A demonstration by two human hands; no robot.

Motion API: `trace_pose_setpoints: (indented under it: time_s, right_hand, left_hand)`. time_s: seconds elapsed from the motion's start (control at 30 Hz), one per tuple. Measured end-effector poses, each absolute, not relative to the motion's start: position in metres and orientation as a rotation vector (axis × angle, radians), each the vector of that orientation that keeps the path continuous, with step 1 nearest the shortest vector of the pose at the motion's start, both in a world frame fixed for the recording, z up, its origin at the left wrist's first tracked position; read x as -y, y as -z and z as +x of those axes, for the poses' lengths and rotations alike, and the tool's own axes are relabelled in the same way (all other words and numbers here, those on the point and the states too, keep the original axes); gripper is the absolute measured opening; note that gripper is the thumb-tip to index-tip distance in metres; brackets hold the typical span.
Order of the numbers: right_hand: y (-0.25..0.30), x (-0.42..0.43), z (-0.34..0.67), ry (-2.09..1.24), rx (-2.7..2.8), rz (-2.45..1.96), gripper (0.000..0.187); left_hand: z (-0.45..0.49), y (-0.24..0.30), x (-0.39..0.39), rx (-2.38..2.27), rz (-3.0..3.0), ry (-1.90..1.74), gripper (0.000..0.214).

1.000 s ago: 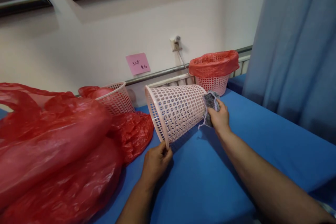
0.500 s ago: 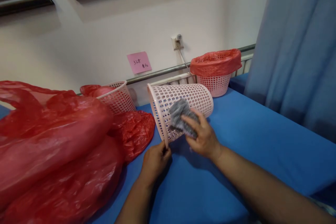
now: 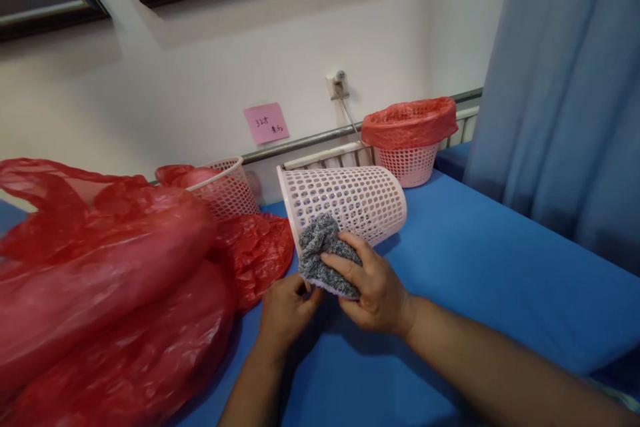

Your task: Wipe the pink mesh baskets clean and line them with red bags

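Observation:
A pale pink perforated plastic wastebasket [image 3: 350, 197] lies on its side over the blue-covered bed [image 3: 480, 287], its mouth facing left. My left hand [image 3: 287, 310] is closed on the lower edge of its rim; the cloth partly hides that spot. In my right hand [image 3: 375, 283] is a bunched grey, fuzzy cleaning cloth [image 3: 327, 257], pressed against the basket's side close to the rim. Fingers of that hand lie over the cloth and the thumb is underneath.
Crumpled red plastic bags [image 3: 115, 307] fill the left side. Behind them stands another pink basket [image 3: 233, 190] with red plastic in it. A red-lined basket [image 3: 410, 157] stands at the back right, near a metal rail [image 3: 300, 143]. A blue curtain [image 3: 555, 113] hangs at right.
My right hand has moved the cloth down and left along the basket, toward the rim and my left hand. The basket has tilted slightly; my left hand still grips its rim.

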State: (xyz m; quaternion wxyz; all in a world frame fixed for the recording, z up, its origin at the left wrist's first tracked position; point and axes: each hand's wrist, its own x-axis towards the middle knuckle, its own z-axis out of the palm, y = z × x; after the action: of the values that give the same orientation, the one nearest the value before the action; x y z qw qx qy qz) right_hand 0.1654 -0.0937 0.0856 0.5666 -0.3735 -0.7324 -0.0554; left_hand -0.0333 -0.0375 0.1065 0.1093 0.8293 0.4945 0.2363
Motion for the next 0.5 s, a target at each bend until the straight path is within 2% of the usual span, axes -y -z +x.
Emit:
trace_pose_setpoints:
  time_s: [0.1, 0.37, 0.5]
  right_hand:
    - [-0.086, 0.092, 0.168, 0.125, 1.737, -0.878, 0.073]
    - [-0.087, 0.09, 0.173, 0.152, 1.78, -0.787, 0.073]
    - [-0.081, 0.067, 0.198, 0.14, 1.415, -1.029, 0.064]
  left_hand:
    - [-0.035, -0.108, 0.038, -1.357, 2.459, -0.84, 0.037]
    - [-0.036, -0.104, 0.037, -1.286, 2.49, -0.821, 0.036]
    - [-0.033, -0.1, 0.041, -1.33, 2.495, -0.775, 0.043]
